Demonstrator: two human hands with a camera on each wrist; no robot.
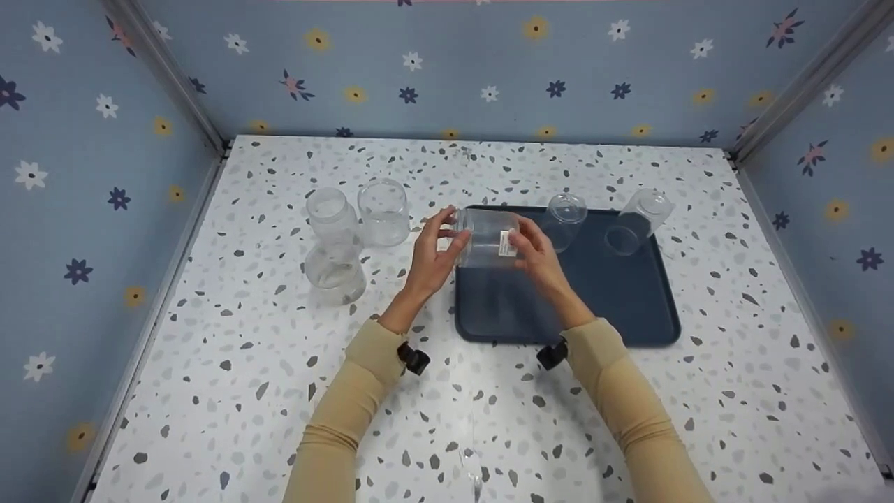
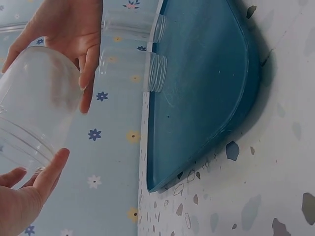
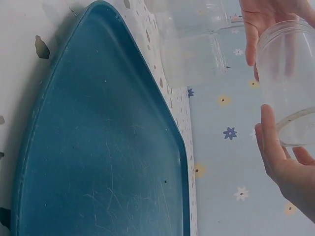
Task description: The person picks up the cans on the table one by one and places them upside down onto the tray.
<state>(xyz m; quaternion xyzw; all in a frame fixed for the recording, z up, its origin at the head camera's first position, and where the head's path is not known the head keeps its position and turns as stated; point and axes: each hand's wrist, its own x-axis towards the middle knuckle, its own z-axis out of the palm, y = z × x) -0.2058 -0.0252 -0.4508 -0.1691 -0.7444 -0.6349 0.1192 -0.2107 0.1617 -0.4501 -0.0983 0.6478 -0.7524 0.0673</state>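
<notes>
A clear jar (image 1: 489, 239) lies sideways in the air over the back left part of the blue tray (image 1: 601, 307). My left hand (image 1: 434, 255) grips its threaded mouth end. My right hand (image 1: 538, 255) holds the base end, the thumb by a small white label (image 1: 508, 243). In the left wrist view the jar (image 2: 37, 98) spans both hands, threads towards the left hand. Two more clear jars, one (image 1: 567, 216) behind my right hand and one (image 1: 639, 220) at the tray's back right, stand mouth down on the tray.
Left of the tray, several clear jars stand on the speckled table (image 1: 244, 391): one at the back (image 1: 384, 213), one beside it (image 1: 332, 213), one nearer (image 1: 335, 276). Flowered panels (image 1: 447, 70) enclose the table at the back and sides.
</notes>
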